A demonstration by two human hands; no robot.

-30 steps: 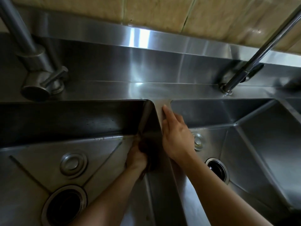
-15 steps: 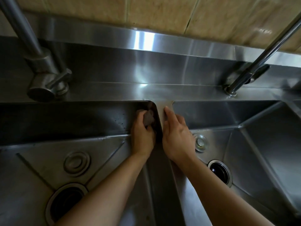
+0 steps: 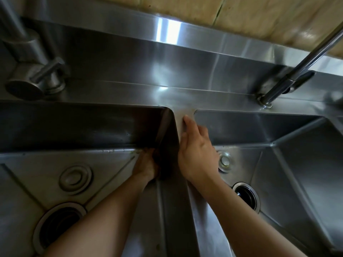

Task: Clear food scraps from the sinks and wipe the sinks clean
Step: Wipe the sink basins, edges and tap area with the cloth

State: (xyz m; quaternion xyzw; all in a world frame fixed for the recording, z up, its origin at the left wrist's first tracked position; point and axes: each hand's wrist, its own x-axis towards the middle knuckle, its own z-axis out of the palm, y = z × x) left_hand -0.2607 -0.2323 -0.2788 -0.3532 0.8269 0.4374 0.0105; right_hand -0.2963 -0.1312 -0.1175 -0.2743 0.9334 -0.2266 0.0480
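Left hand [image 3: 146, 166], perhaps gripping a cloth, scrubs the left sink [image 3: 55, 154] corner; right hand [image 3: 196, 153] rests flat on the divider [image 3: 179, 115]; next, rinsing.

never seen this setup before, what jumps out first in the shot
Two bare forearms reach into a stainless steel double sink: the right hand lies flat on the narrow steel divider between the basins, while the left hand works low in the left basin's far right corner. A round dark drain hole sits in the right basin.
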